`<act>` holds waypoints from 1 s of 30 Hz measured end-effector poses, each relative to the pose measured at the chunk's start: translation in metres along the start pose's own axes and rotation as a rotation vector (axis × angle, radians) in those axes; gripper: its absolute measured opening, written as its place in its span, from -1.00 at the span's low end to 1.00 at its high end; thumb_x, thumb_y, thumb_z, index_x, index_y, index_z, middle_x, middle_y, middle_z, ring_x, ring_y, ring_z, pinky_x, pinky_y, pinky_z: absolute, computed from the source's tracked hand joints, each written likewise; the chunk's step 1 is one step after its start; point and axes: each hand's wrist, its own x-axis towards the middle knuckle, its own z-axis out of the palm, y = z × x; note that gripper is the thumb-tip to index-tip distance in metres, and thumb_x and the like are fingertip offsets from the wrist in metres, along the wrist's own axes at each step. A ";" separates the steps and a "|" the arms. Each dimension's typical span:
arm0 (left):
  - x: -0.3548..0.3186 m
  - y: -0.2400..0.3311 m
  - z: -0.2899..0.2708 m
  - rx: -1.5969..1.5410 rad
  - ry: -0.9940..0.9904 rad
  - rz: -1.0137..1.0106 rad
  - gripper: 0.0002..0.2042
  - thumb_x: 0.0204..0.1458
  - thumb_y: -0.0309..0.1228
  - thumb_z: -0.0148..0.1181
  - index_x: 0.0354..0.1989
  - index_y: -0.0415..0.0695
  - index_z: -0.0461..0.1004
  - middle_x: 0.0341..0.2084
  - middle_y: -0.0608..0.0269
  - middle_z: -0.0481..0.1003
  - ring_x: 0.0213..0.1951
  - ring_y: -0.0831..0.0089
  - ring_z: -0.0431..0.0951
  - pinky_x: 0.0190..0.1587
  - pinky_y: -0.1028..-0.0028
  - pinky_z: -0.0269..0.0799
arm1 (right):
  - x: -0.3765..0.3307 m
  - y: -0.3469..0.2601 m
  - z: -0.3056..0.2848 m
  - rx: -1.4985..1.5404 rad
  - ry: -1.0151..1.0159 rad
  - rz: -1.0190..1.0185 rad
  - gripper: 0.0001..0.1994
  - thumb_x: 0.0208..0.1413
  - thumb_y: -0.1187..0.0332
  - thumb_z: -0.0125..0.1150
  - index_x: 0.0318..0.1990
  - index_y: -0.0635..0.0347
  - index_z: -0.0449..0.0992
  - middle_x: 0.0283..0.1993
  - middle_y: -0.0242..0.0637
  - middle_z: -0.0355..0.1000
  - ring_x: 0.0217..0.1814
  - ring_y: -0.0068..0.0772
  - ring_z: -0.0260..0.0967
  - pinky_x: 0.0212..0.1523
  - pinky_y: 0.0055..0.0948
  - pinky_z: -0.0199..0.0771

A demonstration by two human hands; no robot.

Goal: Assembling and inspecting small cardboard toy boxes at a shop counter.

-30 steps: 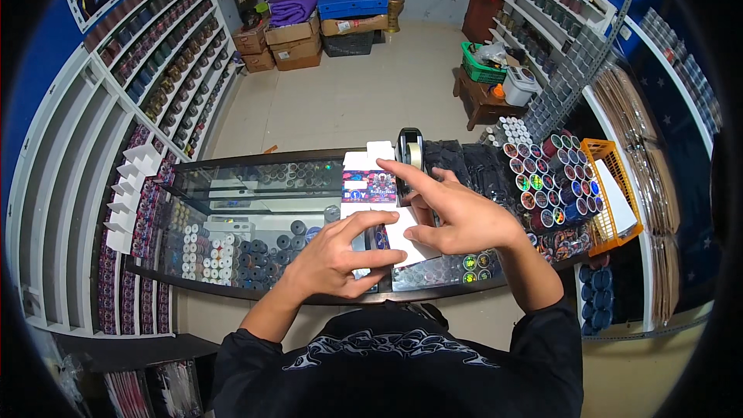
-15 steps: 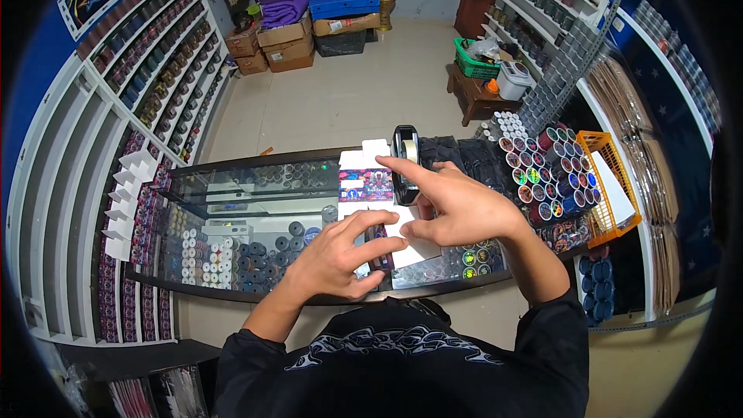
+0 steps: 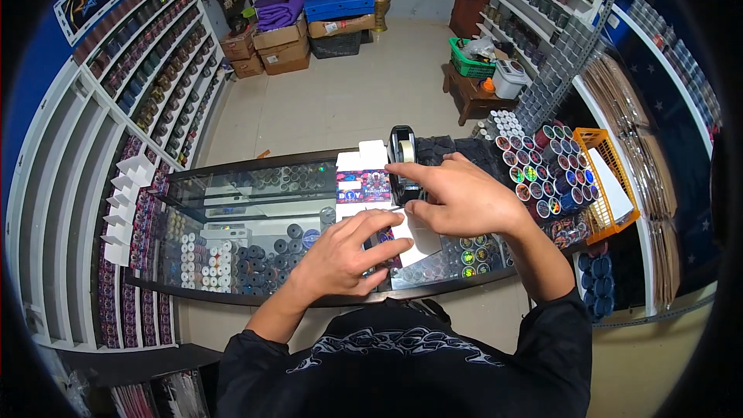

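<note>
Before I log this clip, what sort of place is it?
Most likely a small hobby shop or its packing counter. A glass display case full of small spools, wall shelves lined with rows of small items, and a tape dispenser by the hands working on a small box point that way.

My small white box lies flat on the glass counter, half under my fingers — the black tape dispenser stands upright just behind it.

Shop: glass display counter, wall shelves of stock, stacked cardboard boxes.
</note>
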 end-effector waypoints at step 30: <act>-0.009 -0.013 0.000 -0.138 0.208 -0.064 -0.46 -0.42 -0.48 0.36 -0.08 -0.03 0.53 -0.02 0.07 0.36 -0.04 0.11 0.50 -0.06 0.27 0.51 | -0.019 0.029 0.066 1.231 0.437 0.036 -0.31 -0.17 0.48 0.34 0.22 0.19 0.25 0.22 -0.09 0.27 0.25 -0.26 0.23 0.21 -0.30 0.22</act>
